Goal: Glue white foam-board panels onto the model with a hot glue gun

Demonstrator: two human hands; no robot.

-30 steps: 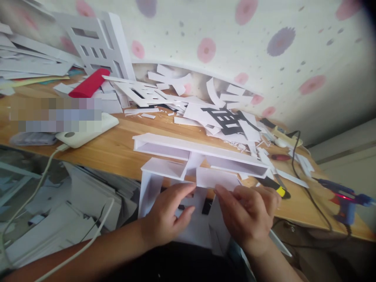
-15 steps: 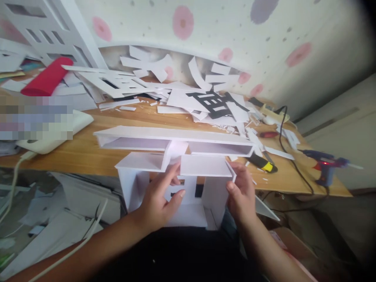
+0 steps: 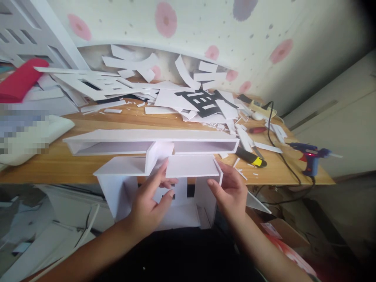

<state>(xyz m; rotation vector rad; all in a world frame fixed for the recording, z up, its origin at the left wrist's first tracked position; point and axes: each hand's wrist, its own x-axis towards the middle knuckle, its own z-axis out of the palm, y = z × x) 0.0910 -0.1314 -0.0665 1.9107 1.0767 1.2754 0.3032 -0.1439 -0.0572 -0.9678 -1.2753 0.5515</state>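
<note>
White panel point(image 3: 192, 166) between both fingers point(image 3: 160, 175)

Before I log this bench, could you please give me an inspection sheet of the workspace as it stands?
Surface: wooden table, partly bare.
Job's things: white foam-board model, small panel at its front.
Clutter: white offcuts, black cut-out, red roll, utility knife.
Grippers: left hand and right hand, fingers on the panel edges.
Cables: black cord beside the blue glue gun.
Surroundings: flower-patterned wall.
</note>
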